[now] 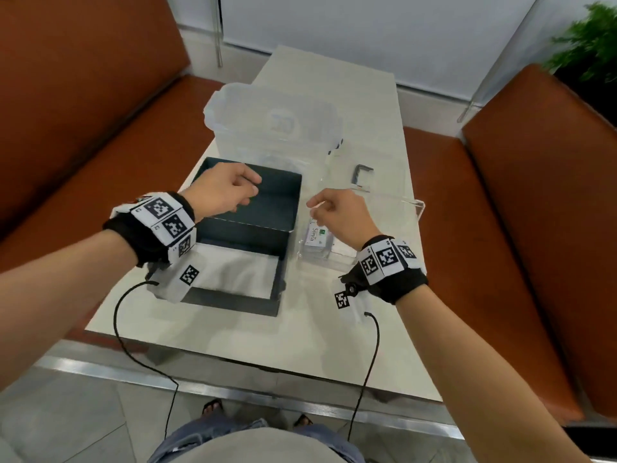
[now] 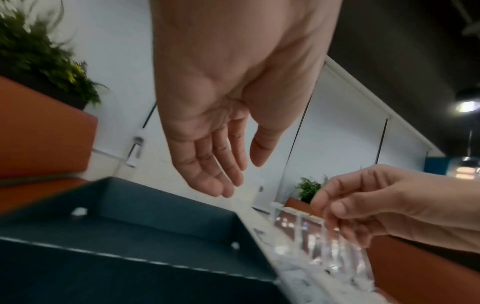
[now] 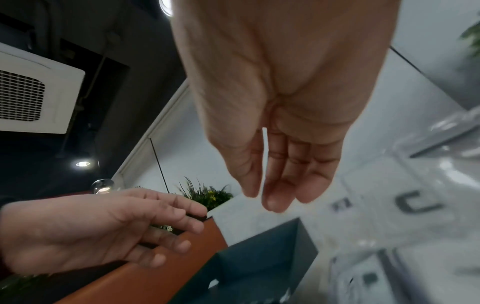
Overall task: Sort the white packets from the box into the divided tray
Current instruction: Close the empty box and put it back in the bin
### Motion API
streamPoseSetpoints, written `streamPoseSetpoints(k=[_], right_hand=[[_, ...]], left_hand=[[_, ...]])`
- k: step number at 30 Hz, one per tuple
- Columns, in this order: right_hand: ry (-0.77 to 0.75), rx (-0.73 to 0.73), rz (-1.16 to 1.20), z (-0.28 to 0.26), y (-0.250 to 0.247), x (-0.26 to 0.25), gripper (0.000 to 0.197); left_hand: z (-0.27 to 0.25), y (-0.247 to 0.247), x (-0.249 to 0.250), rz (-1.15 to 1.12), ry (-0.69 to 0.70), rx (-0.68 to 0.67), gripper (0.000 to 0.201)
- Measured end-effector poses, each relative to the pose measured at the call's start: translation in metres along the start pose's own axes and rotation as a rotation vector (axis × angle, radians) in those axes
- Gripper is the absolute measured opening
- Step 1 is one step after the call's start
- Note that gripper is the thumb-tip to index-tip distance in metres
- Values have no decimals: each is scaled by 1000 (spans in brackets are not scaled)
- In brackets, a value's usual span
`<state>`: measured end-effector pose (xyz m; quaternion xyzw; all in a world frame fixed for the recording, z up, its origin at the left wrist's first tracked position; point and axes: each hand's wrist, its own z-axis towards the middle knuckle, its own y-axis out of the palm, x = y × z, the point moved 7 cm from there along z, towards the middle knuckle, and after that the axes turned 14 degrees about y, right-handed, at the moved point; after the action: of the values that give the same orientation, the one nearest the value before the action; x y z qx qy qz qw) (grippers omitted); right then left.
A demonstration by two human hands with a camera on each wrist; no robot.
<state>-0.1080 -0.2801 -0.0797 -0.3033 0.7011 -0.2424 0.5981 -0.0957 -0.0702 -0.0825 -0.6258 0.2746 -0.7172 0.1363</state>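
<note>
in the clear divided tray (image 1: pixel 400 208) the light, limp white packets (image 1: pixel 315 237) suit an edge pinch; left hand (image 1: pixel 223 192) and right hand (image 1: pixel 340 212) hang loose, holding nothing.

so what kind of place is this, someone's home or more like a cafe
Most likely a cafe or restaurant booth rather than a home: orange padded bench seats flank a narrow table, there is a ceiling air-conditioning unit, and potted plants sit behind the seating.

text: "Stevia" | on: white packet (image 1: pixel 316 237) | place: divided tray (image 1: pixel 419 208)
</note>
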Motion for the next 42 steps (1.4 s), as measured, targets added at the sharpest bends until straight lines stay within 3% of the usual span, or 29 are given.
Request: streamPoseSetpoints(k=[4,7,9,11,14,16,18,21,24,31,33,36,39,42], right_hand=[[196,-53,-169,8,59,0,28],[304,-5,-256,11,84,-1,29],[358,39,-187,15,92,1,37],[431,68,-74,16,96,8,47],[545,-7,143,13,108,22,25],[586,-46,301,11,112,29,16],[570,-46,415,10,110,30,8],[487,-42,475,9,106,24,11],[393,32,439,11,94,16,4],[259,218,439,19,72,12,16],[246,227,450,18,72,16,23],[251,214,391,18,73,24,16],[259,182,412,20,73,29,20],[290,182,548,22,70,31,27]], left_hand=[[-7,-50,-65,371,-95,5,40],[-14,-67,-110,496,-245,-41,57],[-21,-67,-134,420,-352,-75,60],[-27,-58,-150,192,-412,-89,49],[-33,-56,-159,-82,-418,-26,17],[-38,-57,-161,-239,-424,9,11],[-41,-59,-159,-322,-399,27,23],[-43,-60,-155,-378,-339,52,39],[-40,-62,-149,-402,-271,117,39],[-22,-70,-135,-320,-41,307,35],[-20,-69,-137,-277,-30,301,28],[-21,-69,-144,-191,-84,255,19],[-19,-69,-144,-224,-83,193,26],[-22,-74,-131,-325,10,190,36]])
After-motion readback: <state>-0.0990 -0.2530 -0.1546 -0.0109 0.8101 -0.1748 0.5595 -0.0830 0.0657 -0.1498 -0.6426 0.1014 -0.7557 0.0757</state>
